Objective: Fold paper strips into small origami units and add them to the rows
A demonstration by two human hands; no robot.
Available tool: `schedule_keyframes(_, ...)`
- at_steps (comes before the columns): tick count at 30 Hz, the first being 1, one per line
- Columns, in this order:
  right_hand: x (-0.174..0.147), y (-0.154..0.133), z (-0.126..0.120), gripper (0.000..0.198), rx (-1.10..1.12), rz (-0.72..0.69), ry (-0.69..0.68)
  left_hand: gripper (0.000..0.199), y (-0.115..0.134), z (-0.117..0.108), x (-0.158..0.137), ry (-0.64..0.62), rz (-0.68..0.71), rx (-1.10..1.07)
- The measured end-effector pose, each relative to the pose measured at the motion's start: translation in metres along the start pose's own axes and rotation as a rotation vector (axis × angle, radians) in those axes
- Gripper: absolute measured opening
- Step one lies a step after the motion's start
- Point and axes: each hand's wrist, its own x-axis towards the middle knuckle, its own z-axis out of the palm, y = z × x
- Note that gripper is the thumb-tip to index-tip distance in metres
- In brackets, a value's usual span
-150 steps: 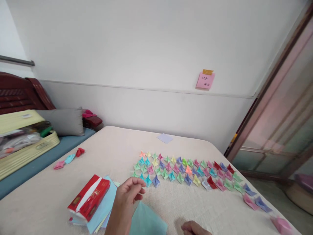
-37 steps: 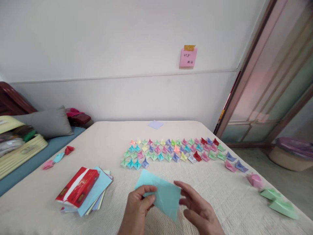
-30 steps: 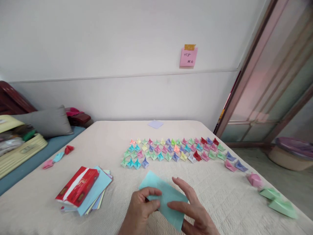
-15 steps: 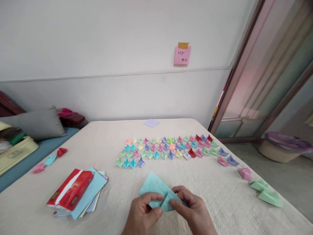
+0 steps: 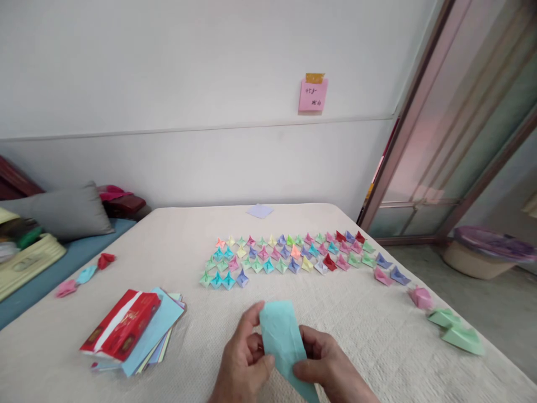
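Observation:
A light turquoise sheet of paper (image 5: 283, 338), folded into a long strip, is held above the bed-like surface near the front. My left hand (image 5: 247, 355) pinches its left edge, thumb low and index finger at the upper corner. Gripping the lower right side is my right hand (image 5: 325, 361), its thumb on the front and its fingers behind. Beyond the hands stand rows of small folded paper boats (image 5: 268, 265) in many colours.
At left, a red tissue pack (image 5: 126, 324) lies on a stack of coloured paper (image 5: 156, 330). Larger folded pieces (image 5: 461, 337) line the right edge. A lilac sheet (image 5: 260, 211) lies at the back. A lidded bin (image 5: 482, 260) stands on the floor at right.
The turquoise paper has gone from an angled, partly opened shape with a folded flap to a long upright strip. Both hands have shifted their hold on it.

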Motion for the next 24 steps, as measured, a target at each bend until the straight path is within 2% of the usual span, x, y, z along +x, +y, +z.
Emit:
schedule_keyframes(1,-0.001,-0.001,0.002,0.027,-0.001,-0.009,-0.016,0.072,0.003,0.0,0.001,0.018,0.006,-0.037)
schedule_keyframes(2,-0.002,-0.001,0.004,0.024,-0.003,-0.028,-0.014,0.07,0.006,0.0,0.002,0.013,-0.012,-0.053)
schedule_keyframes(6,0.001,0.007,0.001,0.008,-0.035,-0.109,0.033,0.017,0.01,-0.005,0.005,-0.083,-0.158,0.007)
schedule_keyframes(9,0.006,0.015,-0.005,0.013,-0.08,-0.133,0.004,0.021,0.007,-0.004,0.005,0.014,-0.242,0.035)
schedule_keyframes(12,0.01,0.021,-0.008,0.015,-0.145,-0.146,0.009,0.024,0.006,0.0,0.003,0.083,-0.351,-0.087)
schedule_keyframes(14,0.011,0.024,-0.008,0.012,-0.239,-0.166,0.058,0.025,0.008,0.003,0.002,0.119,-0.373,-0.158)
schedule_keyframes(17,0.011,0.023,-0.009,0.007,-0.344,-0.123,0.179,0.025,0.012,0.003,0.002,0.134,-0.318,-0.14)
schedule_keyframes(18,0.01,0.022,-0.009,0.015,-0.327,-0.099,0.205,0.026,0.014,0.003,0.002,0.135,-0.293,-0.1)
schedule_keyframes(21,0.007,0.017,-0.008,0.034,-0.162,-0.09,0.199,0.03,0.016,0.0,0.003,0.117,-0.237,0.065)
schedule_keyframes(24,0.005,0.015,-0.008,0.027,-0.089,-0.137,0.173,0.03,0.014,-0.002,0.003,0.058,-0.174,0.228)
